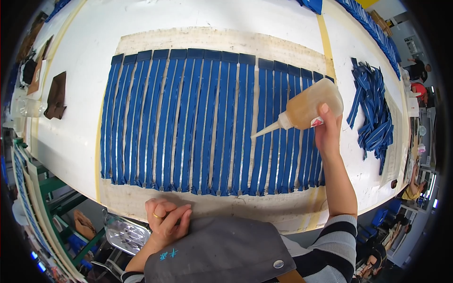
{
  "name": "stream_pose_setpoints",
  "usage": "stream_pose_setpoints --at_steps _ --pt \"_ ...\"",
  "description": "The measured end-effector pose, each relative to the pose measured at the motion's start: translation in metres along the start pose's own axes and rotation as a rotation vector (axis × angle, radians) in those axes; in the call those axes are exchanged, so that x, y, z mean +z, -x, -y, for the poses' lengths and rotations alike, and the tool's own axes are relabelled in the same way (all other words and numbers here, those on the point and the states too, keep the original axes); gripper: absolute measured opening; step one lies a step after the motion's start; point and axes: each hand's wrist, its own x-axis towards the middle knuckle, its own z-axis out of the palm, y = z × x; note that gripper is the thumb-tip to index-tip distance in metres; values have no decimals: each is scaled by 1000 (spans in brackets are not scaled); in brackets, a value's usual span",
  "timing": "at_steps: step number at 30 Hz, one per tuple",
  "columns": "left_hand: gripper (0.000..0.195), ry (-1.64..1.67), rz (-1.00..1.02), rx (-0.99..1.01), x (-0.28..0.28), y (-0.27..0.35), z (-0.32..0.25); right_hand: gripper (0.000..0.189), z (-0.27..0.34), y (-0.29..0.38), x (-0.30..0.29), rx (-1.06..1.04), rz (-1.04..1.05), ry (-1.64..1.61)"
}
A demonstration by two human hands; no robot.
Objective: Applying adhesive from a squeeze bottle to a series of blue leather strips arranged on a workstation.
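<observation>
My right hand [327,132] grips a translucent squeeze bottle [311,102] of amber liquid, tilted with its long tapered nozzle pointing left and down. The nozzle tip is over the row of blue zipper strips [201,123], by a gap right of the middle; whether it touches them I cannot tell. The strips lie side by side, each with metal teeth down its centre and a darker blue tab [195,53] at its far end. My left hand [166,219], wearing a ring, hovers by the table's front edge with loosely curled fingers and nothing visible in it.
A stained sheet [219,35] lies beneath the strips on the white table [170,16]. A tangled pile of blue strips [373,109] sits at right. A brown piece [56,95] and a clear container [30,107] are at left. A folding chair [127,233] stands below the edge.
</observation>
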Motion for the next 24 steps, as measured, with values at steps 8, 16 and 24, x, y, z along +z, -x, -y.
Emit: stream_pose_setpoints --at_steps 8,16,24 --pt "23 5 14 -5 -1 0 0 62 5 19 1 -98 -140 -11" --pt "22 0 1 -7 0 -1 -1 64 -3 23 -3 -64 -71 40" --pt "21 -2 4 -17 0 0 -2 63 1 39 4 -2 -113 -21"
